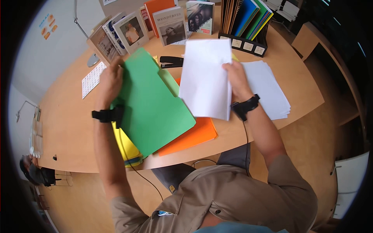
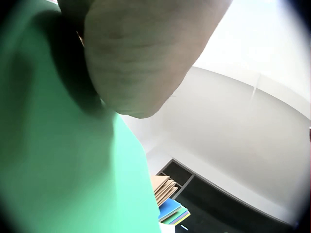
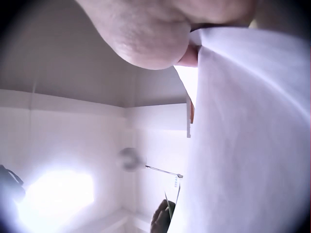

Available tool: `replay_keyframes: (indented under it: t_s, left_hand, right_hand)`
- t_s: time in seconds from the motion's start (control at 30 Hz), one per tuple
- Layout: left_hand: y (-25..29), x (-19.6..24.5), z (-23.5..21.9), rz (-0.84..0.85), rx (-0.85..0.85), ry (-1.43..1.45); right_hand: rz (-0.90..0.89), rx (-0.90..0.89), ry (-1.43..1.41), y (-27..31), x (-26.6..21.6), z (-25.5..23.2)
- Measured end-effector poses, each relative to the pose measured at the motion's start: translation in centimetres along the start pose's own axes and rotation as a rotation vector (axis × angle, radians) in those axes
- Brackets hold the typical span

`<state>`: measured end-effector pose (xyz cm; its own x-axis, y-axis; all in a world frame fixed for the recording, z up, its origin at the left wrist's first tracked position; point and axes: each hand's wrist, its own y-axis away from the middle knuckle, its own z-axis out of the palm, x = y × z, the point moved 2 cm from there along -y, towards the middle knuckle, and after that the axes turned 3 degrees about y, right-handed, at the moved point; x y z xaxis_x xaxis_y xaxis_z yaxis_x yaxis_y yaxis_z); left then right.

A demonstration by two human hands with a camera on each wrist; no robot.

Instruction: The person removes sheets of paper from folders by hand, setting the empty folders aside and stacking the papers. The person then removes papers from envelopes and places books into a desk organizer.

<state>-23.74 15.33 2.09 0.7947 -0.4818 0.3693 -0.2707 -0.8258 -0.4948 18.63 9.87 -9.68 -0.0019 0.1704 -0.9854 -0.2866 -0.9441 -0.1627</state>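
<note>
My left hand (image 1: 110, 83) grips the upper left edge of a green file folder (image 1: 153, 110), held tilted above the desk. In the left wrist view the base of that hand (image 2: 138, 58) lies close against the green folder (image 2: 73, 165). White paper (image 1: 204, 79) is pinched at its right edge by my right hand (image 1: 237, 80), thumb in front. The paper (image 3: 252, 136) fills the right side of the right wrist view. Under both lie an orange folder (image 1: 194, 136) and a yellow folder (image 1: 126, 147), partly hidden. A light green tab shows behind the green folder.
A loose stack of white sheets (image 1: 268, 89) lies at the right. Behind are a black stapler (image 1: 171, 61), several upright books (image 1: 169, 26) and a black file holder (image 1: 243, 45) with colored folders. A printed card (image 1: 93, 80) rests at the left of the desk (image 1: 70, 128).
</note>
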Motion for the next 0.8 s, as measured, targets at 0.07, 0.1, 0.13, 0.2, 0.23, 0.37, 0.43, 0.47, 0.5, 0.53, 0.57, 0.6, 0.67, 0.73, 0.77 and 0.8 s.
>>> replay_keyframes:
  t_s: [0.07, 0.1, 0.13, 0.2, 0.23, 0.37, 0.43, 0.47, 0.5, 0.53, 0.57, 0.6, 0.67, 0.73, 0.77, 0.8]
  left_hand:
    - [0.2, -1.7, -2.8, 0.093, 0.111, 0.095]
    - [0.2, -0.5, -5.6, 0.04, -0.009, 0.032]
    - [0.5, -0.7, -7.2, -0.025, 0.01, 0.053]
    - [0.6, -4.3, -9.0, -0.004, -0.057, 0.135]
    - [0.8, -7.3, -9.4, 0.005, -0.109, 0.152]
    - [4.1, -15.2, -7.2, -0.119, -0.263, 0.038]
    - [5.8, -16.6, -5.5, -0.171, -0.363, -0.006]
    - [6.5, -17.4, -4.4, -0.181, -0.368, -0.015]
    - [7.1, -16.9, -3.8, -0.203, -0.349, -0.031]
    - [7.6, -16.4, -3.2, -0.252, -0.347, -0.027]
    - [8.1, -16.2, -2.7, -0.297, -0.346, -0.019]
    - [8.6, -16.8, -2.3, -0.284, -0.346, -0.003]
    - [8.9, -19.0, -0.3, -0.132, -0.265, -0.063]
    - [9.0, -19.7, 0.6, -0.143, -0.298, -0.072]
    - [9.2, -19.5, 0.9, -0.149, -0.295, -0.059]
    - [9.4, -20.6, 1.5, -0.141, -0.287, -0.055]
  right_hand:
    - [-0.026, 0.076, -0.154, 0.0, -2.7, -2.4]
    - [-0.057, 0.113, -0.232, 0.3, -4.1, -3.8]
    - [-0.064, 0.146, -0.186, 0.0, -4.7, -6.2]
    - [-0.083, 0.167, -0.139, 0.5, -6.8, -9.8]
    - [-0.098, 0.155, -0.138, 1.2, -8.6, -10.8]
    - [-0.024, 0.108, -0.09, 1.6, -10.8, -14.6]
    - [0.017, 0.1, -0.05, 1.1, -10.4, -16.8]
    - [0.083, 0.055, -0.023, 0.2, -9.3, -18.4]
    - [0.149, 0.012, 0.006, -0.6, -8.3, -19.3]
    - [0.145, 0.014, 0.013, -1.0, -7.7, -19.8]
    - [0.182, -0.027, 0.073, -1.2, -7.1, -20.4]
    - [0.219, -0.058, 0.136, -1.5, -6.4, -21.2]
    - [0.215, -0.063, 0.303, -3.7, -3.2, -25.2]
    - [0.217, -0.057, 0.37, -3.2, -3.2, -25.4]
    - [0.237, -0.053, 0.409, -2.9, -3.6, -25.2]
    - [0.236, -0.067, 0.432, -3.0, -3.5, -25.5]
